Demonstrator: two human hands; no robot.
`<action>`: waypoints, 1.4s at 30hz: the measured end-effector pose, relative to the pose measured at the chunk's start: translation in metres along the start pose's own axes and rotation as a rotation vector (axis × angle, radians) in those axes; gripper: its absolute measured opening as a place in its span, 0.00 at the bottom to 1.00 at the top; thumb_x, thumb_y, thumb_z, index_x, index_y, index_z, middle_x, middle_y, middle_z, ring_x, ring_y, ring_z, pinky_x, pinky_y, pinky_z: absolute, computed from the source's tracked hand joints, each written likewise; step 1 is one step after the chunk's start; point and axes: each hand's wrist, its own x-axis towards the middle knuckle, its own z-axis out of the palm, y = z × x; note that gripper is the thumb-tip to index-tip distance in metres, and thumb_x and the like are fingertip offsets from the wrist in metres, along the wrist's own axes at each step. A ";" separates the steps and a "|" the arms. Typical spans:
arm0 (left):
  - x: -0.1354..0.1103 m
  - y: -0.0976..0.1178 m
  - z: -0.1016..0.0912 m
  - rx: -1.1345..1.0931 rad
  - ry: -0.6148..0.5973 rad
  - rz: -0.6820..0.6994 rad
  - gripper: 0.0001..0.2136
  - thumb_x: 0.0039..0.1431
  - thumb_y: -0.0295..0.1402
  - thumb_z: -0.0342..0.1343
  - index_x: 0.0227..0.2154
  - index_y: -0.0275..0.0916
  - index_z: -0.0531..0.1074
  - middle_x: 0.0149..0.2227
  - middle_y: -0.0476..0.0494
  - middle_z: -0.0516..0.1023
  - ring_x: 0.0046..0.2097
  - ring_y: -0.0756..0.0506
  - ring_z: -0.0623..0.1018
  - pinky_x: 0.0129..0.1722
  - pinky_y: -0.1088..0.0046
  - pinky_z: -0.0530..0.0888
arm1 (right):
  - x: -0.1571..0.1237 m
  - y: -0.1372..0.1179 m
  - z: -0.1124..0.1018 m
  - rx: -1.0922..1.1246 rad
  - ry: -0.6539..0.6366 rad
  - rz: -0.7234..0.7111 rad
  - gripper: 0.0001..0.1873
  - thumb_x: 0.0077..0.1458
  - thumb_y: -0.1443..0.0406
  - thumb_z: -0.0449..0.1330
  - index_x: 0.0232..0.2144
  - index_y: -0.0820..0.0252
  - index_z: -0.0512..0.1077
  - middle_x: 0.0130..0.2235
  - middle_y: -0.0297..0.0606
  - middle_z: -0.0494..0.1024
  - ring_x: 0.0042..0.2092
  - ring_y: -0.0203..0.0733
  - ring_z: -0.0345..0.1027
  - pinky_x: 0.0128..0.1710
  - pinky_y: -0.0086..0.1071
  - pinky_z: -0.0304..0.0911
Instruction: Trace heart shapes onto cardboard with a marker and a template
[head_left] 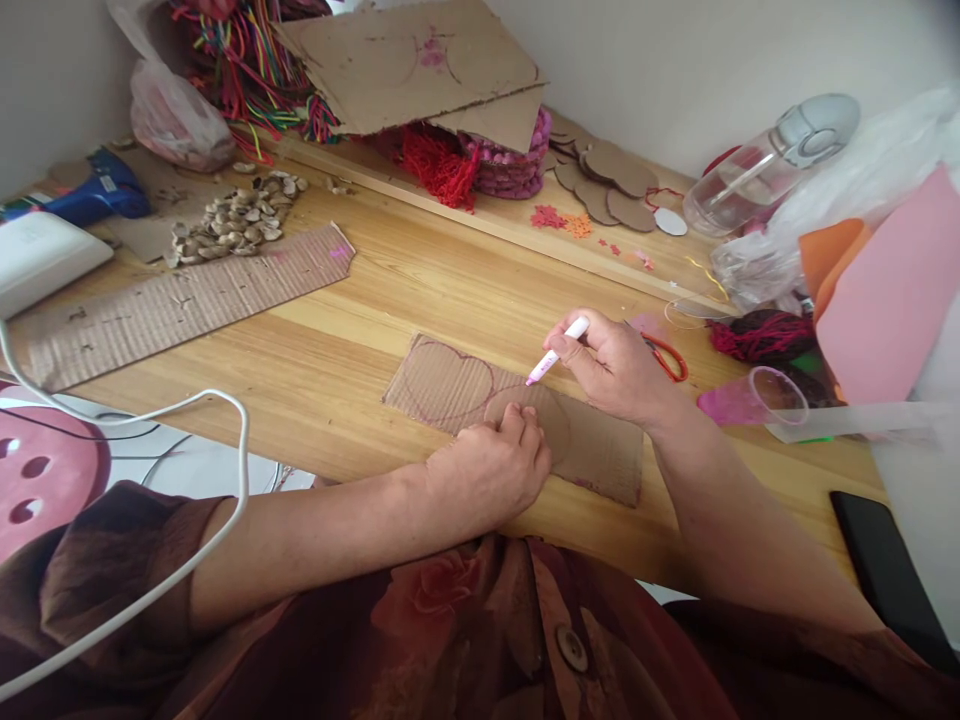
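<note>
A strip of corrugated cardboard point(600, 450) lies flat on the wooden table point(420, 290), with a pink heart outline point(446, 380) drawn on its left part. A brown heart-shaped cardboard template point(544, 410) rests on the strip beside that outline. My left hand point(487, 470) is curled, fingertips pressing the template down. My right hand point(619, 370) grips a pink marker point(556, 350), its tip touching the template's upper edge.
Red scissors point(667, 357), a pink plastic cup point(754, 398) and dark red yarn point(761, 335) lie right of my hands. A long cardboard strip point(180, 300), shell pieces point(236, 220), cardboard discs point(611, 180), a clear bottle point(765, 165) and a black phone point(889, 575) surround them.
</note>
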 end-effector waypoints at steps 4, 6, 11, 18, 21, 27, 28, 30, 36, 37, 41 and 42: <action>0.001 -0.002 -0.003 0.000 -0.005 0.011 0.20 0.70 0.22 0.44 0.57 0.26 0.75 0.59 0.23 0.78 0.57 0.34 0.81 0.37 0.67 0.84 | -0.002 -0.002 -0.002 -0.030 0.024 0.012 0.12 0.68 0.56 0.56 0.35 0.56 0.70 0.32 0.35 0.78 0.33 0.41 0.70 0.35 0.35 0.60; 0.001 -0.003 -0.005 -0.002 -0.022 0.025 0.20 0.70 0.23 0.43 0.57 0.25 0.75 0.58 0.23 0.78 0.56 0.34 0.81 0.37 0.67 0.84 | -0.002 -0.005 0.001 -0.011 0.031 -0.006 0.12 0.69 0.56 0.56 0.35 0.56 0.70 0.33 0.35 0.78 0.34 0.41 0.70 0.36 0.35 0.60; 0.001 -0.004 -0.006 -0.007 -0.037 0.024 0.20 0.70 0.22 0.43 0.58 0.26 0.74 0.59 0.22 0.77 0.57 0.34 0.81 0.38 0.67 0.85 | -0.003 -0.004 0.005 0.038 0.029 -0.003 0.12 0.69 0.56 0.55 0.35 0.55 0.69 0.32 0.34 0.78 0.34 0.40 0.70 0.36 0.35 0.61; 0.000 -0.003 -0.003 0.001 -0.003 0.022 0.19 0.70 0.23 0.46 0.57 0.27 0.76 0.58 0.24 0.79 0.57 0.33 0.81 0.40 0.65 0.85 | -0.010 0.005 -0.006 -0.017 0.045 0.068 0.12 0.69 0.55 0.56 0.35 0.55 0.70 0.33 0.35 0.79 0.34 0.41 0.70 0.35 0.36 0.59; 0.000 -0.003 -0.002 0.006 0.012 0.019 0.19 0.70 0.23 0.46 0.56 0.26 0.76 0.58 0.24 0.79 0.56 0.33 0.82 0.38 0.66 0.85 | -0.009 -0.001 0.000 0.032 0.070 0.046 0.12 0.69 0.55 0.56 0.36 0.55 0.69 0.32 0.34 0.77 0.32 0.39 0.67 0.34 0.35 0.58; -0.001 -0.003 0.000 0.009 0.044 0.021 0.17 0.70 0.25 0.48 0.55 0.27 0.77 0.57 0.24 0.79 0.56 0.33 0.82 0.38 0.65 0.85 | -0.007 -0.003 0.011 0.146 0.038 0.046 0.13 0.69 0.55 0.56 0.36 0.56 0.70 0.34 0.34 0.78 0.33 0.38 0.67 0.35 0.34 0.59; 0.000 -0.003 0.000 0.008 0.042 0.021 0.17 0.69 0.25 0.48 0.55 0.27 0.77 0.57 0.25 0.79 0.56 0.33 0.82 0.38 0.65 0.85 | -0.008 -0.001 0.010 0.133 0.038 0.049 0.12 0.69 0.55 0.56 0.36 0.56 0.70 0.34 0.34 0.78 0.33 0.38 0.67 0.35 0.34 0.59; 0.000 -0.003 -0.001 0.007 0.028 0.022 0.17 0.70 0.25 0.48 0.55 0.27 0.76 0.57 0.25 0.79 0.56 0.34 0.82 0.38 0.65 0.85 | -0.009 0.003 0.005 0.078 0.043 0.044 0.11 0.69 0.56 0.56 0.36 0.56 0.70 0.33 0.33 0.77 0.33 0.38 0.67 0.35 0.34 0.59; 0.000 -0.003 -0.003 0.005 -0.008 0.026 0.18 0.70 0.24 0.47 0.57 0.27 0.75 0.58 0.24 0.78 0.57 0.34 0.81 0.39 0.65 0.85 | -0.010 0.001 0.002 0.073 0.064 0.035 0.11 0.69 0.56 0.56 0.36 0.55 0.70 0.34 0.34 0.78 0.35 0.40 0.69 0.37 0.34 0.60; 0.000 -0.003 -0.003 0.008 -0.006 0.025 0.19 0.70 0.24 0.46 0.57 0.27 0.75 0.58 0.24 0.78 0.57 0.34 0.81 0.39 0.65 0.85 | -0.010 -0.001 0.004 0.102 0.059 0.039 0.12 0.69 0.55 0.56 0.36 0.55 0.70 0.35 0.34 0.78 0.35 0.40 0.69 0.37 0.34 0.60; 0.000 -0.004 -0.002 0.017 -0.003 0.030 0.19 0.70 0.24 0.46 0.57 0.26 0.75 0.58 0.24 0.78 0.57 0.34 0.81 0.39 0.65 0.85 | -0.011 -0.002 0.008 0.144 0.037 0.071 0.14 0.69 0.53 0.55 0.37 0.55 0.71 0.35 0.35 0.79 0.34 0.39 0.69 0.35 0.33 0.60; 0.001 -0.004 -0.002 0.017 -0.010 0.031 0.19 0.70 0.24 0.46 0.57 0.26 0.75 0.58 0.24 0.78 0.57 0.34 0.81 0.39 0.66 0.85 | -0.012 0.000 0.007 0.133 0.036 0.069 0.14 0.70 0.54 0.55 0.37 0.56 0.71 0.34 0.34 0.79 0.34 0.39 0.69 0.35 0.34 0.60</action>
